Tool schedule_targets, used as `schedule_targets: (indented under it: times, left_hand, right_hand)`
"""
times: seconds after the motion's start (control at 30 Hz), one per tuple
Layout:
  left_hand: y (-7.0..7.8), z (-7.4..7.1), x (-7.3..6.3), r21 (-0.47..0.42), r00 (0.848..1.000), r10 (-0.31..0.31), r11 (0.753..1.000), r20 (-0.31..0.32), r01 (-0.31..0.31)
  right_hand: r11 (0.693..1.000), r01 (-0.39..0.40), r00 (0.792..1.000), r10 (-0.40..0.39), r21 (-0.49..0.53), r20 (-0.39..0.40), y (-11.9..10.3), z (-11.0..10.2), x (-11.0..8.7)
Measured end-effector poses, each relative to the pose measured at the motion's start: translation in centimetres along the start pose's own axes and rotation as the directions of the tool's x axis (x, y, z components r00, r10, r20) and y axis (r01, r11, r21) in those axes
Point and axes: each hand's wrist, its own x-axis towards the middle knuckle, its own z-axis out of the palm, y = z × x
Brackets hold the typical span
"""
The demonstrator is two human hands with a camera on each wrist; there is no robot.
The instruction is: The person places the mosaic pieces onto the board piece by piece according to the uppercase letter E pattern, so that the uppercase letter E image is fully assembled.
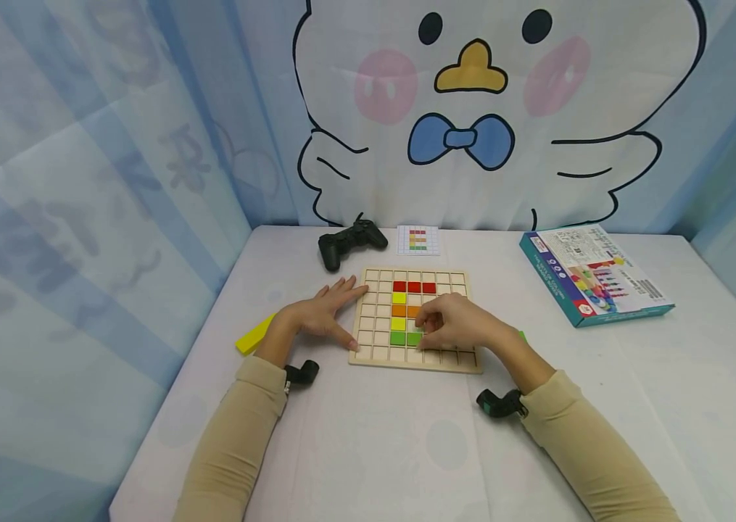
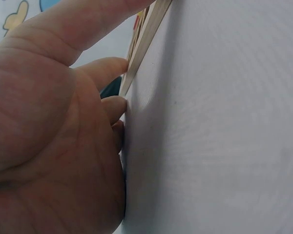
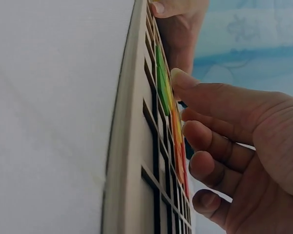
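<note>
A wooden grid board [image 1: 374, 354] lies on the table with red tiles [image 1: 414, 287], yellow tiles [image 1: 398, 324], orange tiles [image 1: 399, 310] and green tiles [image 1: 397, 338] in its cells. My left hand [image 1: 318, 315] rests at the board's left edge, thumb and fingers spread, the thumb on the lower left corner. My right hand [image 1: 455, 321] is over the board's right part, its thumb beside the green tiles and its fingers bent near the orange ones. In the right wrist view the thumb [image 3: 219, 100] stands apart from the loosely bent fingers, and no tile shows between them.
A black game controller [image 1: 351, 241] and a small pattern card [image 1: 418, 240] lie behind the board. A teal-edged box [image 1: 596, 275] is at the back right. Beside my left wrist lies a yellow piece [image 1: 253, 335]; a bit of green [image 1: 522, 336] shows behind the right wrist.
</note>
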Motion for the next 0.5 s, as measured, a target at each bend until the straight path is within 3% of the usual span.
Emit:
schedule_targets:
  times: [0.23, 0.5]
  left_hand:
    - [0.0, 0.1, 0.0, 0.016, 1.0, -0.002, 1.0, -0.002, 0.002]
    - [0.0, 0.0, 0.0, 0.024, 1.0, 0.004, 1.0, -0.001, -0.004]
  right_hand:
    - [1.0, 0.013, 0.997, -0.012, 0.004, -0.075, 0.5, -1.8, -0.8]
    - [0.998, -0.056, 0.988, 0.054, -0.009, -0.145, 1.2, -4.1, -2.1]
